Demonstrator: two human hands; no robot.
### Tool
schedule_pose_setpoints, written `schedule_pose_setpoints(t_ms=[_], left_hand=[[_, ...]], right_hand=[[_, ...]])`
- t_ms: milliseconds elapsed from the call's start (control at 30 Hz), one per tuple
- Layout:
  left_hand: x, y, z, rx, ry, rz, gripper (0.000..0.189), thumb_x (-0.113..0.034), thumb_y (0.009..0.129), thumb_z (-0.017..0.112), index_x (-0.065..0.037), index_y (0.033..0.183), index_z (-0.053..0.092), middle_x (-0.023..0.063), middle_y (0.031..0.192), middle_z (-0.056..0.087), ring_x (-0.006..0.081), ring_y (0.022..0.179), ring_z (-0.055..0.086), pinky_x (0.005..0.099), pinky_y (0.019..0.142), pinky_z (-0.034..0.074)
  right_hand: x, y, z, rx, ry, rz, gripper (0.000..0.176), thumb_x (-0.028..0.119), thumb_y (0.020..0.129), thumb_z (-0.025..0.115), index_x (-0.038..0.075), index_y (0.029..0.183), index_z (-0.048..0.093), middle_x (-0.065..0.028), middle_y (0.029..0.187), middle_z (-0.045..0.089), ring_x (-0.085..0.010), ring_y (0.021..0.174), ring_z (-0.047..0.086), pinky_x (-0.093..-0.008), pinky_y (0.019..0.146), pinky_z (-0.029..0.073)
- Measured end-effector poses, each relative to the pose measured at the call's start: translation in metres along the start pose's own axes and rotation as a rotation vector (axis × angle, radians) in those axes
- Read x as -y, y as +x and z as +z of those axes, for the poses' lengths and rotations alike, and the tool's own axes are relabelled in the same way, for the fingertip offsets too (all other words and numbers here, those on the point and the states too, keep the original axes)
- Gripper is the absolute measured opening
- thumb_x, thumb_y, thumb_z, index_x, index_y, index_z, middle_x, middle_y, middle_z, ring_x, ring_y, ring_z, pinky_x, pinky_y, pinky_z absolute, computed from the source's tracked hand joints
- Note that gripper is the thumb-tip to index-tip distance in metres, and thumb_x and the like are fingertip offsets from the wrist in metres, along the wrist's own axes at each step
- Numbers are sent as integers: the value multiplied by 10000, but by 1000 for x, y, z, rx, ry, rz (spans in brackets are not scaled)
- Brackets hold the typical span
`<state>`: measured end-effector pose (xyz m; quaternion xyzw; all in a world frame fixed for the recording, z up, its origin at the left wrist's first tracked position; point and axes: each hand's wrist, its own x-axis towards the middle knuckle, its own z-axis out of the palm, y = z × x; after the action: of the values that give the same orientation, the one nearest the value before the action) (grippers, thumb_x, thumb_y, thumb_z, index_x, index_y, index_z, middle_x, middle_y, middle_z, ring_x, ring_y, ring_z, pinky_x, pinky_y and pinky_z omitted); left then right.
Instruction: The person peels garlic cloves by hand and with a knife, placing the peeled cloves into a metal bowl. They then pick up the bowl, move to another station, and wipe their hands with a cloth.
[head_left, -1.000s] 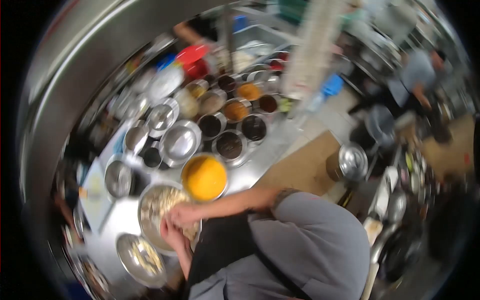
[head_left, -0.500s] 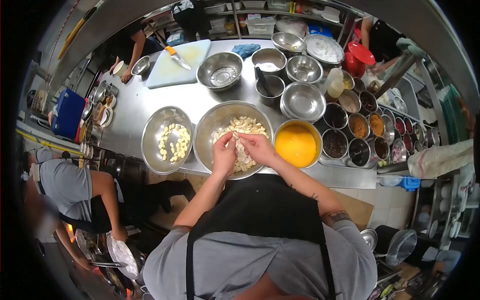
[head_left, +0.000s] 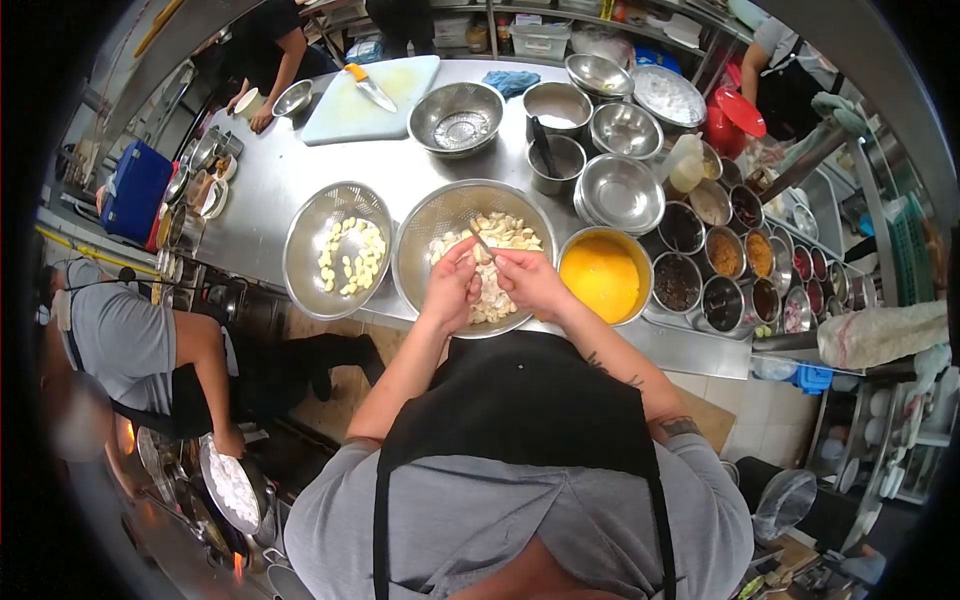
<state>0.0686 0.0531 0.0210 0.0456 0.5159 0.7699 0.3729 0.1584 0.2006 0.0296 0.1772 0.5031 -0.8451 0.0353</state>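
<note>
A large perforated metal bowl (head_left: 412, 262) holds many pale garlic cloves (head_left: 512, 232), some with skin on. Over it my left hand (head_left: 453, 285) and my right hand (head_left: 525, 280) meet at the fingertips. Both are closed in a pinch around a small piece, and a thin dark thing, perhaps a blade, shows at the right fingertips. To the left, peeled cloves (head_left: 362, 270) lie in another perforated bowl (head_left: 300, 252). Just right of my right hand is a pot of yellow liquid (head_left: 600, 278).
A knife (head_left: 372, 88) lies on a cutting board (head_left: 350, 125) at the back. Metal bowls (head_left: 622, 193) and ingredient containers (head_left: 722, 300) crowd the right. A co-worker (head_left: 150, 340) holds a pan at the lower left; other people stand behind the table.
The view has shifted, so the table's contents sit higher in it. My hands have parted slightly, and a thin dark thing now shows between the fingertips.
</note>
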Motion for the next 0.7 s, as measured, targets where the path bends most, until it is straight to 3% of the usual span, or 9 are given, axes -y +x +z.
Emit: schedule_pose_setpoints(t_ms=[133,333,433,533,700], left_hand=[[-1,3,-5,-2,125,-35,283,-112,989,496,-17,1254,525,-5,749,524,60,522,440,188,439,324],[-8,-1,-7,100,98,-16,274,-115,976,533,-31,1237,528,65,984,655,54,533,469,178,443,334],[-8,-1,-10,81,92,25,287,-118,946,592,-41,1218,537,56,1046,671,44,556,509,171,445,345],[-12,-1,-11,69,108,11,299,-79,944,583,-39,1232,516,85,1078,660,52,545,474,170,456,341],[-11,-1,-15,-8,184,0,272,-56,889,660,-36,1141,558,46,1004,652,38,561,478,169,464,329]], right_hand=[[-8,7,3,-11,-181,-97,317,164,997,506,68,1290,581,41,646,485,-36,530,395,-202,479,332],[-11,10,-4,-26,-92,-84,303,176,994,511,50,1254,602,43,653,507,-39,542,421,-209,492,348],[-11,14,-11,-84,-218,-85,275,219,1002,499,61,1181,634,41,627,491,-41,503,399,-215,456,316],[-8,16,-15,-101,-360,12,326,242,1003,494,65,1255,601,38,632,495,-43,519,414,-212,473,334],[-8,7,-9,-92,-362,-212,411,169,970,547,88,1371,510,57,637,493,-29,575,438,-208,541,387]])
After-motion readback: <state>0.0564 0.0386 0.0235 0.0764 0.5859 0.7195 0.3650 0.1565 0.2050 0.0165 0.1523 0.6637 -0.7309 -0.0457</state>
